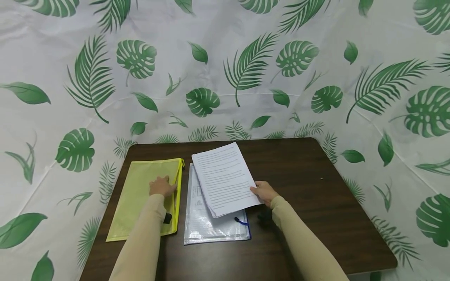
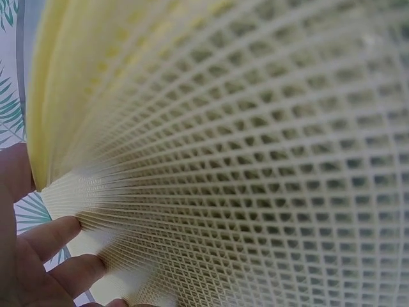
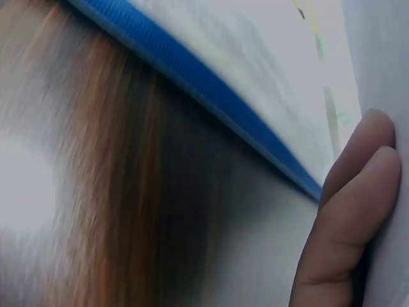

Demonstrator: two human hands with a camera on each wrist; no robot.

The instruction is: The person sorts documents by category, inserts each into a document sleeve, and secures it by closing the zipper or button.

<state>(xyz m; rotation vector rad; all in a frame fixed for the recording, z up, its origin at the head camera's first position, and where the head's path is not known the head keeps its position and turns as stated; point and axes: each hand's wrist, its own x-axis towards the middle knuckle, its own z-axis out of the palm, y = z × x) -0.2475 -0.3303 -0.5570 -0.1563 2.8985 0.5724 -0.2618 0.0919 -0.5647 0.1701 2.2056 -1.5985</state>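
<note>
A yellow mesh zipper pouch (image 1: 140, 187) lies flat at the table's left. My left hand (image 1: 162, 186) rests on it near its right edge, fingers spread and thumb toward the zipper side. In the left wrist view, the fingertips touch the pouch's mesh (image 2: 255, 166), which bulges up close to the camera. My right hand (image 1: 264, 192) pinches a stack of printed paper sheets (image 1: 225, 177) by its lower right corner. The stack is tilted above a clear zipper pouch (image 1: 211, 231) with a blue edge, covering much of it. In the right wrist view, curled fingers (image 3: 351, 224) lie behind the sheets.
The dark brown table (image 1: 302, 164) extends to the right of the papers. A blue zipper pull (image 1: 241, 221) lies on the clear pouch. Behind the table hangs a white cloth (image 1: 211, 128) printed with green leaves.
</note>
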